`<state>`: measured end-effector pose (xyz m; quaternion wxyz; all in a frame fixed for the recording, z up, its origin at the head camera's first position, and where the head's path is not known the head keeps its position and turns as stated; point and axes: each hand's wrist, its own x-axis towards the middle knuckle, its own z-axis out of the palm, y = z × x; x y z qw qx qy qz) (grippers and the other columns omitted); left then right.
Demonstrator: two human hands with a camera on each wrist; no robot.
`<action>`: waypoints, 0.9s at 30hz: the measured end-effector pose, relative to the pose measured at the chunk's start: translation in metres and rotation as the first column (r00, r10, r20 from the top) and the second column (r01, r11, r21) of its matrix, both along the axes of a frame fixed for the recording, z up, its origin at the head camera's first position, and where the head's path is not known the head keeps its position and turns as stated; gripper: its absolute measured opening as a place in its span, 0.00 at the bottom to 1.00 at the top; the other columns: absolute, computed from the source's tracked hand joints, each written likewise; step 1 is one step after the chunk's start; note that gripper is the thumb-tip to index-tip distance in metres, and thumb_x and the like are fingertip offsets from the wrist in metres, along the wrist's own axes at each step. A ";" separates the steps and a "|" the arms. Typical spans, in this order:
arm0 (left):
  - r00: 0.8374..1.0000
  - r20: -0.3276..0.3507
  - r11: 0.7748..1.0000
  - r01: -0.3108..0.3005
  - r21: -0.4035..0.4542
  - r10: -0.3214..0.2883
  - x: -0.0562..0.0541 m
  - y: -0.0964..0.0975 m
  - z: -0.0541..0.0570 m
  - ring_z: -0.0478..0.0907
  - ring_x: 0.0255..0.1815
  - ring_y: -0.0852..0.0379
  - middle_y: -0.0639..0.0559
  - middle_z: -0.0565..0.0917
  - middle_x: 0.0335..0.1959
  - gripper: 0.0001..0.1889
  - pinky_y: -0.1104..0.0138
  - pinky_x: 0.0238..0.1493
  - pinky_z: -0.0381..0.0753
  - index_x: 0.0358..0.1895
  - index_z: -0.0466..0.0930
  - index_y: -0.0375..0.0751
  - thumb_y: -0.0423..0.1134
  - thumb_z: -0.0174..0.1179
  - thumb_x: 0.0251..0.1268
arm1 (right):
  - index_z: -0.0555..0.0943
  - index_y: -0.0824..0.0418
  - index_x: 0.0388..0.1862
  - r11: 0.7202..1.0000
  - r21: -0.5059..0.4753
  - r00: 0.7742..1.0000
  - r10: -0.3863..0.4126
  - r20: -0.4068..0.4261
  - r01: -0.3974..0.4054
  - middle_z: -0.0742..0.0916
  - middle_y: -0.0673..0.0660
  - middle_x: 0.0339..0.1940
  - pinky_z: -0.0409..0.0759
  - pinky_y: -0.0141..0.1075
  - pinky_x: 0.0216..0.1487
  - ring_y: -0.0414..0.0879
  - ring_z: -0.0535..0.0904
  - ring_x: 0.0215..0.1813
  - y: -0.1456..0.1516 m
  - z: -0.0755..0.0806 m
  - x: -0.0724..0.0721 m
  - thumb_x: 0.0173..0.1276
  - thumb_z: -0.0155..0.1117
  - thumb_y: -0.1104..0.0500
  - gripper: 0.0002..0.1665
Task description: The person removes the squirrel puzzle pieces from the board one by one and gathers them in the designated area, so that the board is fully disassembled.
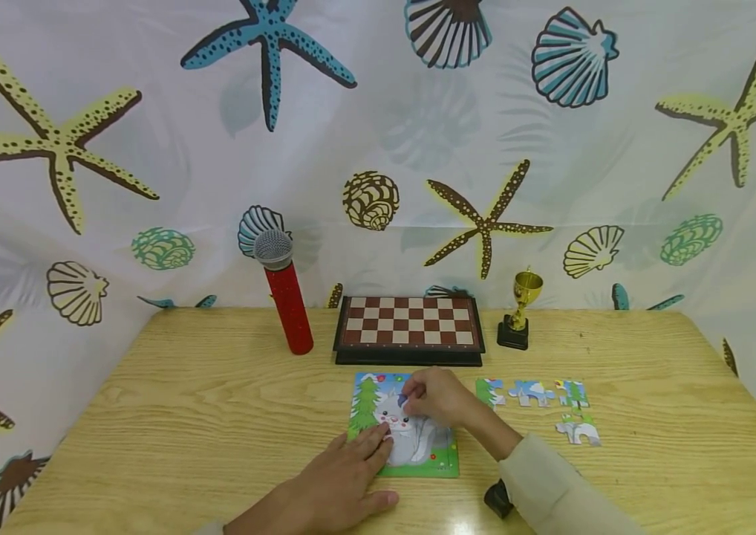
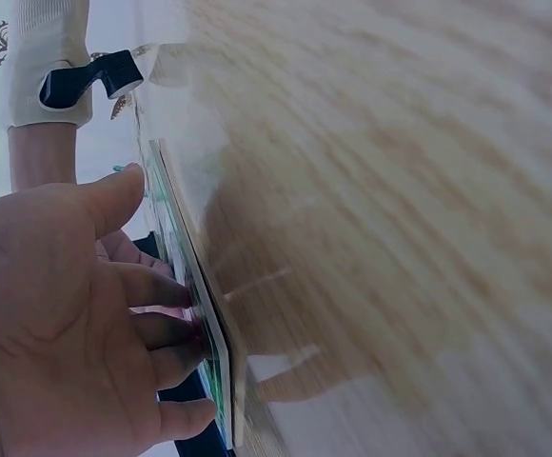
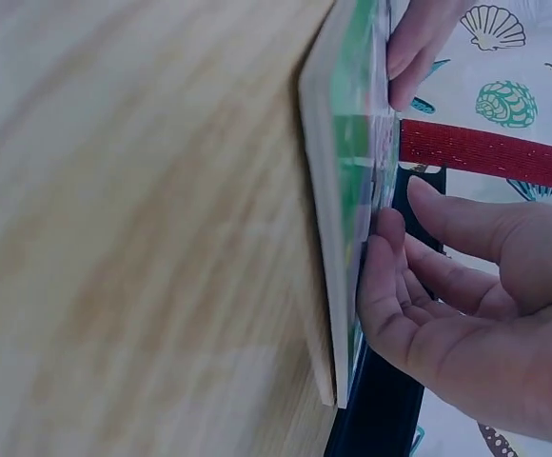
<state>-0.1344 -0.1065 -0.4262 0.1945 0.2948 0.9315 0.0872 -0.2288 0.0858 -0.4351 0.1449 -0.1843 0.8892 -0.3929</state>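
A jigsaw puzzle (image 1: 411, 470) with a grey cartoon animal, green trees and a blue sky lies on the table. My left hand (image 1: 347, 479) rests on its lower left part, fingers spread and fingertips on the picture. The left wrist view shows that palm from the side, beside the edge of the puzzle board (image 2: 221, 352). Over the puzzle's upper right part, my right hand (image 1: 441, 397) has curled fingers and pinches a small purple-blue puzzle piece (image 1: 402, 400). In the right wrist view its fingertips (image 3: 390, 227) are right at the board surface; the piece is hidden there.
To the right lie several loose puzzle pieces (image 1: 532, 392). Behind the puzzle is a folding checkerboard (image 1: 408, 324), with a red microphone (image 1: 289, 305) left of it and a small gold trophy cup (image 1: 520, 308) right of it. A patterned cloth (image 1: 324, 171) hangs behind the wooden table (image 1: 217, 401).
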 end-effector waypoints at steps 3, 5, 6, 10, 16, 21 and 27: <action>1.000 -0.005 1.000 0.001 0.000 -0.001 0.000 0.000 0.000 0.51 0.77 0.49 0.46 0.53 0.77 0.39 0.43 0.70 0.57 0.72 0.58 0.40 0.64 0.43 0.68 | 0.82 0.67 0.40 1.000 0.013 1.000 -0.006 0.006 0.006 0.82 0.53 0.29 0.73 0.28 0.32 0.40 0.74 0.31 -0.001 0.000 -0.001 0.61 0.66 0.66 0.08; 1.000 -0.007 1.000 0.002 -0.002 -0.002 0.000 0.000 0.000 0.51 0.77 0.49 0.46 0.53 0.77 0.39 0.44 0.70 0.57 0.72 0.58 0.40 0.64 0.43 0.68 | 0.82 0.67 0.39 1.000 0.024 1.000 -0.007 0.006 0.007 0.82 0.53 0.28 0.72 0.27 0.31 0.40 0.74 0.30 -0.002 0.000 -0.002 0.62 0.66 0.66 0.07; 1.000 -0.008 1.000 0.003 -0.003 -0.003 0.000 0.001 0.000 0.51 0.77 0.49 0.46 0.53 0.77 0.39 0.44 0.70 0.57 0.72 0.58 0.40 0.64 0.44 0.68 | 0.82 0.66 0.38 1.000 0.028 1.000 -0.008 0.009 0.008 0.82 0.53 0.28 0.72 0.27 0.30 0.40 0.74 0.30 -0.002 0.000 -0.002 0.62 0.65 0.66 0.06; 1.000 -0.005 1.000 0.004 -0.003 -0.004 0.001 0.001 0.000 0.51 0.77 0.50 0.46 0.53 0.77 0.39 0.44 0.70 0.57 0.73 0.57 0.40 0.65 0.43 0.68 | 0.82 0.64 0.36 1.000 0.026 1.000 -0.016 0.004 0.016 0.81 0.53 0.27 0.71 0.27 0.29 0.41 0.73 0.29 -0.002 0.001 -0.003 0.62 0.65 0.65 0.03; 1.000 -0.007 1.000 0.000 0.004 0.000 0.001 0.001 0.000 0.51 0.77 0.49 0.46 0.52 0.77 0.39 0.44 0.70 0.58 0.73 0.57 0.40 0.65 0.44 0.68 | 0.80 0.64 0.35 1.000 -0.009 1.000 -0.025 0.014 0.025 0.81 0.52 0.27 0.72 0.28 0.29 0.40 0.73 0.29 -0.001 0.002 -0.004 0.63 0.65 0.65 0.03; 0.999 -0.030 1.000 0.016 -0.007 -0.016 0.001 0.000 0.000 0.52 0.77 0.50 0.46 0.53 0.77 0.38 0.47 0.70 0.60 0.72 0.58 0.40 0.64 0.44 0.68 | 0.79 0.67 0.37 0.998 -0.065 1.000 0.020 0.015 -0.019 0.82 0.55 0.24 0.69 0.29 0.25 0.39 0.70 0.23 0.008 0.005 -0.005 0.64 0.63 0.65 0.05; 0.998 -0.058 1.000 0.027 -0.011 -0.027 0.000 0.000 -0.001 0.54 0.76 0.51 0.46 0.56 0.76 0.38 0.49 0.70 0.61 0.71 0.60 0.39 0.63 0.45 0.68 | 0.77 0.69 0.38 0.992 -0.123 0.999 0.041 0.029 -0.037 0.83 0.59 0.26 0.71 0.30 0.25 0.42 0.73 0.23 0.029 0.011 -0.003 0.64 0.62 0.66 0.06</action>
